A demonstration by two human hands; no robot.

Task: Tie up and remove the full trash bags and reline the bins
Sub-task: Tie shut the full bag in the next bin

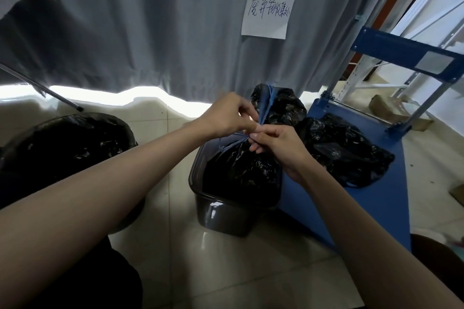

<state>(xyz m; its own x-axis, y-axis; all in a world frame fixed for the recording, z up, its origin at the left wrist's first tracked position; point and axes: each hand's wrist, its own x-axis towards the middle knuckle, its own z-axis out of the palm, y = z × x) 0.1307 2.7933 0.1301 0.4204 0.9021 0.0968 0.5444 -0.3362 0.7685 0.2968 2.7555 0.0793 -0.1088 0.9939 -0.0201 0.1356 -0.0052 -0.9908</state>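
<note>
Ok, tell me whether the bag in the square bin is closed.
Gathered shut: the bag's neck is cinched by the blue drawstring; whether it is knotted, cannot tell.

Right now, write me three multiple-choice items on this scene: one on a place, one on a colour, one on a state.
1. Where does the bag being tied sit?
A. On the cart
B. In the rectangular bin
C. On a shelf

2. What colour is the bag's drawstring?
A. Red
B. White
C. Blue

3. What are the two hands doing?
A. Both pinching the drawstring
B. Both resting open on the floor
C. One holding a broom

Answers:
1 B: the black bag stands inside the rectangular bin, beside the blue cart.
2 C: the drawstring is blue.
3 A: the left hand and right hand both pinch the drawstring at the bag's gathered neck.
</note>
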